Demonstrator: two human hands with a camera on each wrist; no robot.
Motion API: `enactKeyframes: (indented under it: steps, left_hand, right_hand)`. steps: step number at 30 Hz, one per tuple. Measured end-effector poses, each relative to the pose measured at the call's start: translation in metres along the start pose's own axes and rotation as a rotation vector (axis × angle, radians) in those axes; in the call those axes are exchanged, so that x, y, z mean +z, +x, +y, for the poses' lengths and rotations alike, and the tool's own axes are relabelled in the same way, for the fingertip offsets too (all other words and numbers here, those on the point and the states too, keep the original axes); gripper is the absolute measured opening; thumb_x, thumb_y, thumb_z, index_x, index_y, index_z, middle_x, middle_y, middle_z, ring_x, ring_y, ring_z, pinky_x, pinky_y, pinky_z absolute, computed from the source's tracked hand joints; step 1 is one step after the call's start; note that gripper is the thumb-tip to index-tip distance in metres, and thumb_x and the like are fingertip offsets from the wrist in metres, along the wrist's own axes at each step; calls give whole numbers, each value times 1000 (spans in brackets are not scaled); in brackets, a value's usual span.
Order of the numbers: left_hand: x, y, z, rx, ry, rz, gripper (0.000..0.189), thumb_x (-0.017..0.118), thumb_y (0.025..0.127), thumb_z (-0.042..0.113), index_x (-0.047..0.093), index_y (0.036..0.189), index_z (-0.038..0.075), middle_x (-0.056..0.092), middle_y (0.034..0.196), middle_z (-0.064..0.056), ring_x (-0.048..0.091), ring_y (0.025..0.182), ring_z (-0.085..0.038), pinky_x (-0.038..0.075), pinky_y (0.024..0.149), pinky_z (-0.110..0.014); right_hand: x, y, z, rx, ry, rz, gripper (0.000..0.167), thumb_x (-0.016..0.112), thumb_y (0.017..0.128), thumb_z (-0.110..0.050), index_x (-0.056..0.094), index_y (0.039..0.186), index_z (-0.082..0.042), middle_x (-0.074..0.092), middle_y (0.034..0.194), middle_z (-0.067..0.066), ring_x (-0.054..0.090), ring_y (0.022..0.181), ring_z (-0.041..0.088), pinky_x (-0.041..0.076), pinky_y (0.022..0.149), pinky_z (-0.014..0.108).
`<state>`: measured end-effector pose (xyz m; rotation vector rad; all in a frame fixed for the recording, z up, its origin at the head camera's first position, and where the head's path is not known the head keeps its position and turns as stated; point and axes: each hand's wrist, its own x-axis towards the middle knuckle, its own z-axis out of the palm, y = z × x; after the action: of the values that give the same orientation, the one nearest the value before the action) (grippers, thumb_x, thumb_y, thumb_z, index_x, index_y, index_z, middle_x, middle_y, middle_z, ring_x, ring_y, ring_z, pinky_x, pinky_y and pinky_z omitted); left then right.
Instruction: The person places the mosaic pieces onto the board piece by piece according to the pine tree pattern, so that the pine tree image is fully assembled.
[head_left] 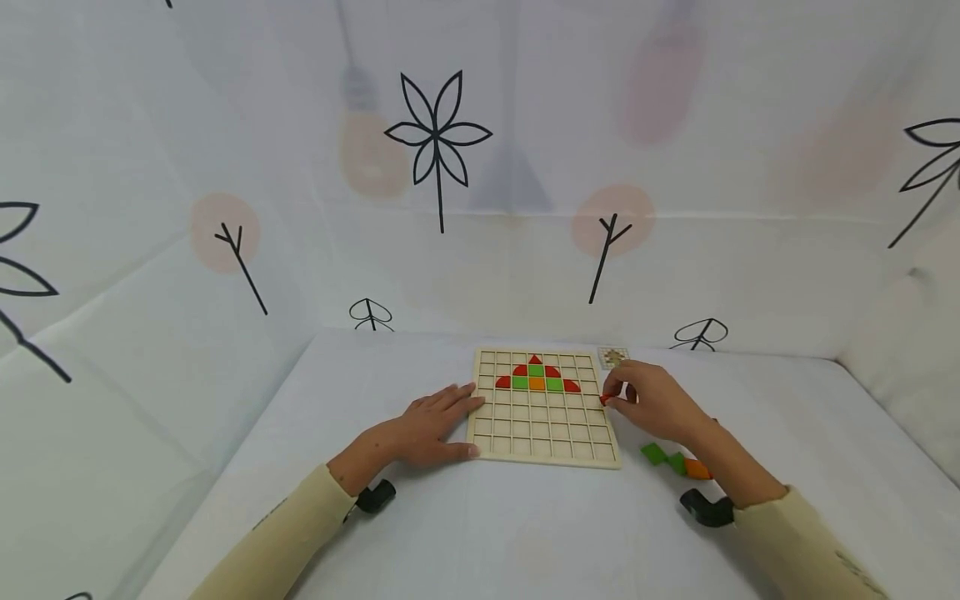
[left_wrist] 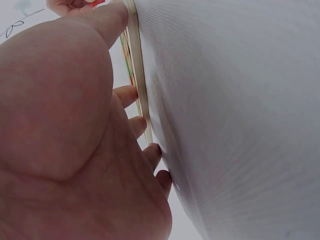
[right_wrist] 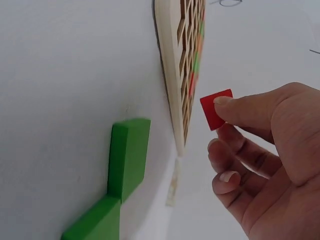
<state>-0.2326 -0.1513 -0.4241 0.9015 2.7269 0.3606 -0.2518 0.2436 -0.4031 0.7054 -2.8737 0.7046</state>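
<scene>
White cloth (head_left: 540,533) is bearing a pale wooden gridboard (head_left: 540,412), nine tiles (head_left: 536,372) placed, straight-fingered left hand (head_left: 433,428) touching, right hand (head_left: 656,402) pinching unplaced red tile (right_wrist: 210,112) alongside.

Loose tiles (head_left: 678,463) lie right of the board (head_left: 558,429); card (head_left: 613,357) behind

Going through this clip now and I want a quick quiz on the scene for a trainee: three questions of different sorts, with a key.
1. Multiple choice: what colour is the pinched piece in the right hand?
A) green
B) red
C) orange

2. True or false: the left hand touches the grid board.

3. Fill the gap: in the lowest filled row of the grid board, the middle piece is ____ in colour.

Key:
1. B
2. True; its fingers are at the edge nearest that hand.
3. orange
</scene>
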Motion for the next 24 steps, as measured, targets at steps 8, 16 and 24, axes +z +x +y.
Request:
enactKeyframes:
  steps: [8,16,24]
  left_hand:
    - [1,1,-1,-4,6,0,83,58,104,62,23,171,28,12,179,2,9,165,-28,21,128,-58]
    - [2,2,-2,-8,14,-4,83,57,104,63,22,171,28,11,179,3,9,165,-28,20,128,-58]
    - [3,2,-2,-20,15,1,88,56,103,65,18,172,25,10,179,5,8,165,-26,20,128,-56]
  right_hand:
    - [10,13,-7,-11,54,2,11,80,94,-5,74,94,-14,64,87,-5,55,76,16,48,63,28]
    - [24,27,-16,1,88,-25,8,80,95,-6,75,98,-11,67,87,-3,55,78,16,47,67,29]
    - [35,40,-25,1,135,-25,9,80,95,-9,72,98,-10,68,88,-2,56,76,17,49,67,29]
